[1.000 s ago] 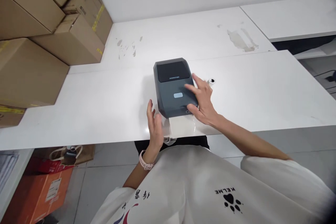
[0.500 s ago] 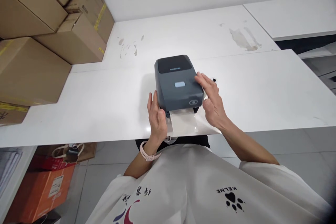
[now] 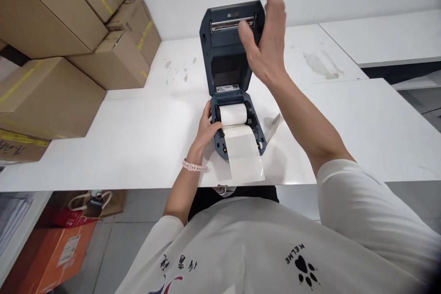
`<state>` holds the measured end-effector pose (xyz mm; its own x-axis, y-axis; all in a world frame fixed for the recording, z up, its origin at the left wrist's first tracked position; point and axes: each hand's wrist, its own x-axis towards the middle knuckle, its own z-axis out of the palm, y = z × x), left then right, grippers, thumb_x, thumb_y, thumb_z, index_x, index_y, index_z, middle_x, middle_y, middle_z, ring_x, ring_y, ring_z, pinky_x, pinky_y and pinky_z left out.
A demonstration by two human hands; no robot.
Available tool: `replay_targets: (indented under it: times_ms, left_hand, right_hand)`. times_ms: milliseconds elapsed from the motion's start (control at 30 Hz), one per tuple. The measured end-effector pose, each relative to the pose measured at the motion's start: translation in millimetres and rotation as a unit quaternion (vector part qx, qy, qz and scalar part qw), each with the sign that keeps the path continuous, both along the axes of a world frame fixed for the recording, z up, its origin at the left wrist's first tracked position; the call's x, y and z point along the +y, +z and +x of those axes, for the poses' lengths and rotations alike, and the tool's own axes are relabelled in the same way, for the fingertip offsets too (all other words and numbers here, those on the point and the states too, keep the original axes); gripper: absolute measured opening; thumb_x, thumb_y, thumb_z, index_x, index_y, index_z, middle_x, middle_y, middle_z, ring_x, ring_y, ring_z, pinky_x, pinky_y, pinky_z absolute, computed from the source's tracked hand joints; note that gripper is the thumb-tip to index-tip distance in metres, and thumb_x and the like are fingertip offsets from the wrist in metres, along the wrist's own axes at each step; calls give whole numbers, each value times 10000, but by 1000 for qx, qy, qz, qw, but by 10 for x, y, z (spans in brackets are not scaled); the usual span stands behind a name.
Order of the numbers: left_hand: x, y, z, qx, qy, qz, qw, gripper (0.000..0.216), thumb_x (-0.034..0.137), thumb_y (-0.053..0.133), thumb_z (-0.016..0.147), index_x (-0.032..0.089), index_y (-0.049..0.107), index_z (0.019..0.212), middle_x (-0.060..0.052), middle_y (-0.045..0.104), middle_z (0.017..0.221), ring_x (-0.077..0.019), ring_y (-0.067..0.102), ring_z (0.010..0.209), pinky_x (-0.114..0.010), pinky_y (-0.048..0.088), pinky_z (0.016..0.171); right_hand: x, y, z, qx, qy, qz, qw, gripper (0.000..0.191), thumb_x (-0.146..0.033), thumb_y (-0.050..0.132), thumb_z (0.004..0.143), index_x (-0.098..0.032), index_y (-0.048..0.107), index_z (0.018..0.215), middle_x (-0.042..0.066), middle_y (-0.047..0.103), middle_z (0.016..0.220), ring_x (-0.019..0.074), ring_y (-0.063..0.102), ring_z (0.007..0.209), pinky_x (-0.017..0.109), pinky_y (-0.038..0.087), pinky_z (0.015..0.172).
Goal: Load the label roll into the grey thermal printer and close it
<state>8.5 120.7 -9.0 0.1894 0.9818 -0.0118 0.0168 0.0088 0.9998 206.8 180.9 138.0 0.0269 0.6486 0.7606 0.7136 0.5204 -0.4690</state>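
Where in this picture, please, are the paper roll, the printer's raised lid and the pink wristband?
Paper roll [image 3: 233, 114], head view: middle of its white curved surface.
Raised lid [image 3: 223, 49], head view: inner face, below the metal bar.
Pink wristband [image 3: 195, 166], head view: middle of the strap.

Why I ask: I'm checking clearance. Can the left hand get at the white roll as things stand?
Probably yes: the lid stands open, leaving the white roll uncovered, and the left hand is close beside it; only the dark end holder might slightly obstruct.
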Motion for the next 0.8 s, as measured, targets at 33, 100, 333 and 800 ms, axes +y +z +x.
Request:
replay_targets:
  times_ms: [33,100,333,800]
  left_hand:
    - [-2,-16,0,-5,4,6,1000,1044,195,733,711,292,275,1644,-78,295,1747,-358,261,1622,-500,292,1309]
    - [-4,-43,8,-13,13,18,1000,1021,187,712,711,269,292,1637,-90,334,1731,-350,293,1611,-488,303,1304]
    - [28,-123,27,-3,28,28,999,1007,121,637,702,244,294,1641,-99,341,1728,-333,356,1582,-489,334,1287]
    - [24,-125,5,-8,18,26,999,991,243,726,743,269,297,1636,-83,381,1709,-351,308,1602,-464,319,1299]
  right_hand:
    - [-50,-21,-2,-26,-1,17,1000,545,-622,412,1039,-386,435,1530,23,429,1650,274,307,1588,499,270,1309]
    - [-190,-134,0,-93,39,1,995,419,-547,509,1017,-343,600,1372,83,600,1483,334,473,1456,543,356,1231]
    - [-326,-821,-100,-403,152,-288,855,677,-366,786,755,-194,607,1385,162,744,1188,352,684,1030,459,510,860]
    - [-632,-279,1066,101,311,-282,902,788,-475,984,539,-249,659,1221,146,709,1321,360,654,1228,483,542,1021]
